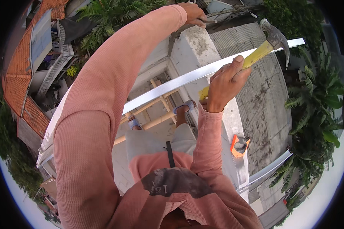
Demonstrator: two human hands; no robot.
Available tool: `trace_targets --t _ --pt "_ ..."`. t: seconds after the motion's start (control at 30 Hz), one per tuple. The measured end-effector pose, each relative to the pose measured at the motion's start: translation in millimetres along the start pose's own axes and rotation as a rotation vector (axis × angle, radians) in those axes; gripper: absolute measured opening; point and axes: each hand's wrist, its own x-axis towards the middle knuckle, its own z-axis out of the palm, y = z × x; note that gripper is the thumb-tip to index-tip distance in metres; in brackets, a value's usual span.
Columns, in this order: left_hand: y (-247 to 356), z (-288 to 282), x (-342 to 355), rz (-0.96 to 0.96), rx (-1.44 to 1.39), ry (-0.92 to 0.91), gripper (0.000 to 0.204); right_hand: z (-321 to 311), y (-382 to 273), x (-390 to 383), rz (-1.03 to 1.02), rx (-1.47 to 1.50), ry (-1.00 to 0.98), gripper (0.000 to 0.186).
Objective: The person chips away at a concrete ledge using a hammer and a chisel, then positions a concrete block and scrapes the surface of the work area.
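My right hand grips the yellow handle of a claw hammer, whose grey steel head hangs over a long silver metal strip. The strip slants across a concrete wall and passes behind my left arm. At the top, beyond the wall's end, my left hand reaches out with curled fingers around something thin and greyish that I cannot make out. An orange-handled handsaw rests on the wall at my right.
My sandaled feet are on or by bamboo poles above a concrete floor far below. A weathered corrugated roof adjoins the wall, with another metal strip near its edge. Tiled roofs, palms and banana plants surround me.
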Motion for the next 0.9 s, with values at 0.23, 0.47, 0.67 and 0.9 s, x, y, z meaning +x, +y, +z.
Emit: trace_targets --t 0.23,0.47,0.67,0.9 --pt "-5.3 9.1 -1.6 -0.052 0.032 -0.036 0.05 -9.6 0.6 7.1 0.03 -0.211 -0.237 0.029" --pt "8.3 0.4 8.6 -0.05 0.004 -0.075 0.048 -6.5 34.4 12.7 0.0 -0.369 -0.268 0.034" --pt "-15.8 9.9 4.8 0.031 -0.023 0.063 0.044 -9.4 -3.6 20.4 -0.055 -0.067 -0.057 0.033" --pt "-6.8 8.5 6.7 -0.072 0.011 0.007 0.045 -16.8 4.0 29.6 -0.035 -0.317 -0.331 0.035"
